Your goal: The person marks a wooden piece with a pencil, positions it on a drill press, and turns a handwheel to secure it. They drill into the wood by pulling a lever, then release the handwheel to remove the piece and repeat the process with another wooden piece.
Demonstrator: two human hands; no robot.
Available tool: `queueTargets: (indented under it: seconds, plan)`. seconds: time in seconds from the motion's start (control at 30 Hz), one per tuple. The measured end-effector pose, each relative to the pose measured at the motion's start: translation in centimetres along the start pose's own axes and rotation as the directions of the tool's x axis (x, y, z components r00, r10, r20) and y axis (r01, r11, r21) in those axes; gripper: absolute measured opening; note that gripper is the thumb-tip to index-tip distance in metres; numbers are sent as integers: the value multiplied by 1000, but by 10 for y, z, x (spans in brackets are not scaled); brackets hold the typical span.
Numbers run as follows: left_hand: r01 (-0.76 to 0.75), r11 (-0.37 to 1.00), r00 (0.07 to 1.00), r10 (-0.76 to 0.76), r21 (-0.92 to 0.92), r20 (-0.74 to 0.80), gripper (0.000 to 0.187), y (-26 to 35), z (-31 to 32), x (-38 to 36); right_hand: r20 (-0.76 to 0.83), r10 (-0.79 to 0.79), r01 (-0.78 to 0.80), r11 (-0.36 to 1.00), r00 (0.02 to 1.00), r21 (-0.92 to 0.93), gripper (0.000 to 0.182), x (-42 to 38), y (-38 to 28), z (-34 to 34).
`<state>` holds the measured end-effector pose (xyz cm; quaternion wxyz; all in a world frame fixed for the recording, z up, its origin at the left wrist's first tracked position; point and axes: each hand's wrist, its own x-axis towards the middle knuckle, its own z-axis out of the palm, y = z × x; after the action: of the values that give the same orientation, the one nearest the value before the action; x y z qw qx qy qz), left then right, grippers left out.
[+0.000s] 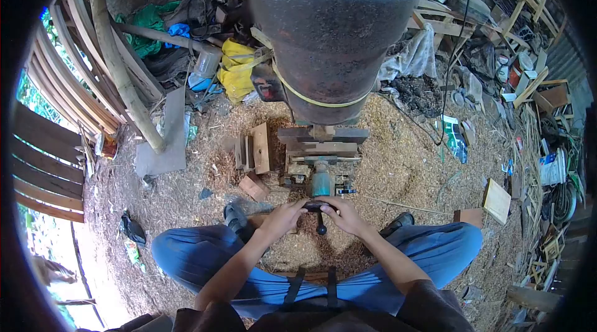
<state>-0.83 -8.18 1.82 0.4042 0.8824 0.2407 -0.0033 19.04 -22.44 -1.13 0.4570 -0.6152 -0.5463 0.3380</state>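
Observation:
Both my hands rest on a dark handwheel [316,206] at the near end of a machine, between my knees. My left hand [283,217] is closed on the wheel's left side. From the right, my right hand [346,215] grips the other side of the rim. A black knob handle [321,229] sticks out toward me below the wheel. Just beyond it is a teal metal cylinder [321,183] on the machine. My fingertips are partly hidden.
A large dark motor housing [336,33] with a yellow band rises ahead. Wood blocks [260,148] stand left of the machine, and a smaller block [254,187] lies nearer me. Wood shavings cover the floor. A cable [446,96] hangs at right, and a pole [118,64] leans at left.

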Motion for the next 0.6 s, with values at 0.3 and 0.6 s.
queueTargets:
  seconds: [0.3, 0.6]
  plan:
    - [39, 999, 997, -39, 13, 60, 34, -14, 13, 5, 10, 27, -28, 998, 1000, 49, 31, 3, 0, 4]
    - [-14, 999, 997, 17, 34, -71, 44, -19, 27, 1, 1, 114, -113, 985, 994, -131, 30, 3, -9, 10]
